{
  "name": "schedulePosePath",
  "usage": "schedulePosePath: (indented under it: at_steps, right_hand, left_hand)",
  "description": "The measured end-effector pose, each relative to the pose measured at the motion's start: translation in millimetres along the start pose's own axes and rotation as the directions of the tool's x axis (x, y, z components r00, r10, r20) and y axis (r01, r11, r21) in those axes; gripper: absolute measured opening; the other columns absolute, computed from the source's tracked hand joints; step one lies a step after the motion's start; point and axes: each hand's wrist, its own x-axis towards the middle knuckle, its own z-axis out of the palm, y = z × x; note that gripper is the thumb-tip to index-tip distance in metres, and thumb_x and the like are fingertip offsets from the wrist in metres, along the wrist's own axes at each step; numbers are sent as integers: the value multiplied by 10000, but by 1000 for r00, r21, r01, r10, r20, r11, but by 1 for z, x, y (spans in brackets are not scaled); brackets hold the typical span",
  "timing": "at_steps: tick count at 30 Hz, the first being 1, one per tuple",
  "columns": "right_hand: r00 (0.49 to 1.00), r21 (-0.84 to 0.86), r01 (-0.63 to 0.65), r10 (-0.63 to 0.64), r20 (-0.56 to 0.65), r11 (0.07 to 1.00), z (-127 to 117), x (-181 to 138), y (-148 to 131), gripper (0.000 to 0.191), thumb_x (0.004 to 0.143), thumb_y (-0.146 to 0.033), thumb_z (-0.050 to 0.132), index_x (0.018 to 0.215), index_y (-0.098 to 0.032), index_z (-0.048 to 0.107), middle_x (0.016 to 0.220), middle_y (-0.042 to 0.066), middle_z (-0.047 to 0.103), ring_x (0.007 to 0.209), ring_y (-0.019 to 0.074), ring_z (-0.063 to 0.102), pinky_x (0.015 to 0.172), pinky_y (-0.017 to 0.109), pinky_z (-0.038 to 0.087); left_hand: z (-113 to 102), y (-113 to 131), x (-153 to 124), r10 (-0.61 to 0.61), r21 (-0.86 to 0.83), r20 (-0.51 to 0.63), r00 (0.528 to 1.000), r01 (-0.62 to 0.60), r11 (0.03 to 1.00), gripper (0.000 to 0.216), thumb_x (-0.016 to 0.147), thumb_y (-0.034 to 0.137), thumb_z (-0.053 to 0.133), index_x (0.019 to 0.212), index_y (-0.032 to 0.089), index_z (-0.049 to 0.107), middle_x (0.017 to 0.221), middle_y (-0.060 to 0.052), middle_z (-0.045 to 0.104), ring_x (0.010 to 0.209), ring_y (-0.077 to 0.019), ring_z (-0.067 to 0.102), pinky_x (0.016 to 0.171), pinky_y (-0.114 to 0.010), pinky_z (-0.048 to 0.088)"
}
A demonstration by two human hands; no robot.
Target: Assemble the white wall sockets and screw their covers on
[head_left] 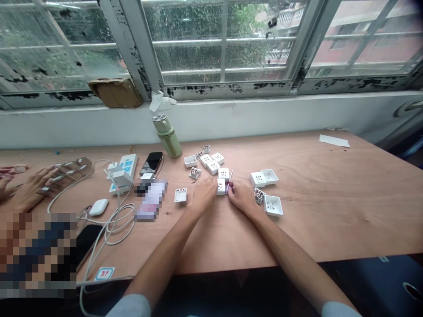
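My left hand (205,192) is closed at the left side of a white power socket (220,186), holding it on the table. In my right hand (243,196) is a screwdriver (228,189) with a purple handle, its thin shaft pointing away from me beside the socket. Just beyond lies another socket (224,174), and several more socket pieces (213,166) are grouped behind it. Left of my left hand rests a white cover (180,195) with a notched edge. By my right wrist are an insert with metal contacts (258,195) and a white socket shell (272,206).
A green flask (169,140) stands near the wall. To the left are a power strip (127,169), phones (151,163), looping white cables (120,224) and an earbud case (98,207). A neighbour's hand (33,187) touches a row of brown pieces (71,173). A paper strip (334,141) lies far right.
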Motion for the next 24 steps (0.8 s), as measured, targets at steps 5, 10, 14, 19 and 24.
schedulePosePath:
  at_steps: [5,10,14,19,24]
  right_hand:
    - [1000,0,7,-7,-7,1000,0,0,-1,229,920,-279,431,972,-173,627,964,86,687,863,207,633,695,288,369]
    - [1000,4,9,-9,-10,1000,-1,0,-1,231,921,-280,426,962,-175,627,955,86,684,855,207,628,691,291,363]
    - [1000,0,17,-17,-20,1000,-2,0,-1,228,921,-286,426,948,-176,624,950,86,685,857,207,628,687,293,356]
    - [999,-6,27,-27,-31,1000,0,0,1,212,914,-280,428,933,-182,616,925,73,689,832,205,634,655,295,341]
    - [999,14,29,-29,-31,999,1,-1,2,216,918,-282,435,949,-175,619,942,76,692,848,201,631,661,289,347]
  left_hand:
    - [-8,4,2,11,4,21,1000,-11,1000,266,862,12,371,947,134,592,980,-147,625,928,-252,607,812,-346,444]
    - [-3,6,2,34,21,-35,999,-33,999,209,955,156,375,1006,148,578,1004,-127,622,904,-242,596,772,-328,437]
    - [7,6,-2,2,-60,-95,995,-7,998,204,984,237,376,1011,160,563,1002,-105,616,887,-225,583,760,-316,432]
    - [20,5,-9,-34,-140,-164,986,11,990,174,986,263,397,996,181,550,1027,-81,610,885,-204,580,742,-299,430]
    - [32,5,-18,-23,-179,-243,970,-21,984,212,999,301,367,1005,191,548,1056,-74,600,918,-196,590,720,-285,447]
